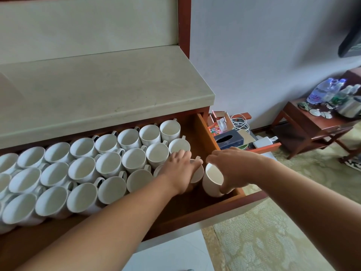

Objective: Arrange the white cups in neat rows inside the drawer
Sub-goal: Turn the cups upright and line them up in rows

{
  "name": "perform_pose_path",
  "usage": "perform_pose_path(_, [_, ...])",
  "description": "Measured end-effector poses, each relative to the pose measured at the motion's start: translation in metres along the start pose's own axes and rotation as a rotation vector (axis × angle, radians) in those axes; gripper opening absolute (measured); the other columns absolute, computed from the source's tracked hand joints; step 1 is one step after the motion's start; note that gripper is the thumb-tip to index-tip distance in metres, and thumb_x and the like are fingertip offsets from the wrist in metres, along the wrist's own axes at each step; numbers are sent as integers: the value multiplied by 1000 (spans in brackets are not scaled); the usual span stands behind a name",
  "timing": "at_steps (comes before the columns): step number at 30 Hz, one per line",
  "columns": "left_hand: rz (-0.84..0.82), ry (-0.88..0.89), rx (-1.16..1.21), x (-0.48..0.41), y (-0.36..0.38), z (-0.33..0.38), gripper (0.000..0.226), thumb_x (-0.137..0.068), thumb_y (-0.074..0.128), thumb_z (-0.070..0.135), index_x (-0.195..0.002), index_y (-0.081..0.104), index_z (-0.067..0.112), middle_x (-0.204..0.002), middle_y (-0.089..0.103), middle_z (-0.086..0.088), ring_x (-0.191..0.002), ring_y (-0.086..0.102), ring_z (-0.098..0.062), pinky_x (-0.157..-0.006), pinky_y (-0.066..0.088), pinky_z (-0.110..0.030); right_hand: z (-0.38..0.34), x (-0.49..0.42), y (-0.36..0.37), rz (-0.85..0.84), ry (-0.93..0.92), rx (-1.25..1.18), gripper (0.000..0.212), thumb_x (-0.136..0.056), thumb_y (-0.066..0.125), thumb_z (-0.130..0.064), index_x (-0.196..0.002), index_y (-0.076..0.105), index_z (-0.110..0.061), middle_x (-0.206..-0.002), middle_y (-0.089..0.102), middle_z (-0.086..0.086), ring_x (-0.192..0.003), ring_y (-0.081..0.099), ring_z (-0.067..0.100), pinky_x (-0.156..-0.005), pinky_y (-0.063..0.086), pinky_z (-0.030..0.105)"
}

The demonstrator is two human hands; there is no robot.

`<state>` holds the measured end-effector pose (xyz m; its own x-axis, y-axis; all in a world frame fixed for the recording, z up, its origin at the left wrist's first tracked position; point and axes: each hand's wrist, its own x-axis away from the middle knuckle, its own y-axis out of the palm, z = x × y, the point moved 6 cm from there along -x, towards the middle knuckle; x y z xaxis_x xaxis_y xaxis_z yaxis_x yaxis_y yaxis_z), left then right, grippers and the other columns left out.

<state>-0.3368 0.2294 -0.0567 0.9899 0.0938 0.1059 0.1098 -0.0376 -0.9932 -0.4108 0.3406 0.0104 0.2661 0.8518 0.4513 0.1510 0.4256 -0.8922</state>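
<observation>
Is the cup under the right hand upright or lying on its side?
Upright. The cup in the right hand stands in the drawer, its open mouth facing up, empty and white inside.

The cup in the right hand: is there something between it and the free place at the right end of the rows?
Nothing visible blocks it. The right hand holds the cup in the drawer's front right corner. Beside it, the left hand rests on a neighbouring cup. Bare drawer floor lies behind the held cup, right of the rows.

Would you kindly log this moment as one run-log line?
left hand: on cup | right hand: gripping cup at drawer's right end | rows: unfinished
</observation>
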Motion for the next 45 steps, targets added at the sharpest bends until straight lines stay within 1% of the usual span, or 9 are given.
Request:
perform_pose_path(6, [8,-44,107,13,4,-13,88,-84,65,60,-155,20,36,-128,35,-7,-122,35,-31,-106,33,-43,1,-2,-15,-4,22,-64,92,-71,87,-51,-147,41,-32,-134,54,-9,-118,52,16,-91,47,30])
perform_pose_path(10, [-68,-114,291,41,-7,-42,91,-81,75,53,-153,19,48,-131,33,2,-127,31,-22,-107,33,-38,-10,-6,-43,-17,11,-84,91,-69,90,-48,-146,44,-31,-134,56,-9,-115,55,16,-93,53,33])
perform_pose_path(15, [-17,-370,430,106,-29,-119,82,-87,75,45,-156,31,40,-149,35,8,-139,35,-15,-104,31,-26,-40,-21,-83,-82,-56,-64,85,-60,88,-56,-134,52,-33,-121,63,-10,-105,61,16,-92,55,40])
perform_pose_path(19, [65,-607,459,185,-34,-188,63,-87,75,37,-145,48,34,-140,50,6,-122,54,-13,-93,43,-28,-83,-46,-117,-17,-159,-49,72,-56,81,-65,-117,55,-38,-106,64,-15,-92,63,11,-83,57,39])
perform_pose_path(23, [-10,-746,405,262,-24,-217,48,-89,66,34,-137,57,32,-132,54,11,-116,58,-13,-94,51,-34,-147,-72,-135,58,-264,-101,61,-58,79,-68,-107,56,-40,-100,65,-18,-90,63,10,-77,53,35])
perform_pose_path(33, [-14,-786,410,359,4,-273,19,-91,67,31,-106,66,41,-104,60,22,-100,60,-7,-85,50,-25,-312,-112,-106,23,-372,-185,65,-66,74,-74,-113,56,-33,-93,65,-12,-81,63,11,-69,54,34])
perform_pose_path(37, [137,-917,499,413,5,-316,21,-91,72,26,-94,64,45,-93,66,21,-87,62,-1,-71,49,-22,-381,-127,-95,69,-396,-311,68,-68,75,-71,-121,55,-34,-100,61,-11,-89,62,14,-67,49,31])
perform_pose_path(41, [193,-952,528,452,-5,-343,17,-96,68,26,-105,70,40,-98,67,19,-87,61,1,-73,51,-24,-447,-142,-84,95,-381,-386,82,-69,74,-72,-137,49,-32,-117,60,-5,-98,59,18,-78,54,35])
perform_pose_path(45, [79,-857,549,469,-4,-348,23,-96,67,21,-105,69,42,-101,66,21,-91,63,0,-73,51,-20,-502,-161,-62,73,-353,-335,87,-71,73,-72,-139,45,-28,-126,55,2,-101,57,23,-73,50,36])
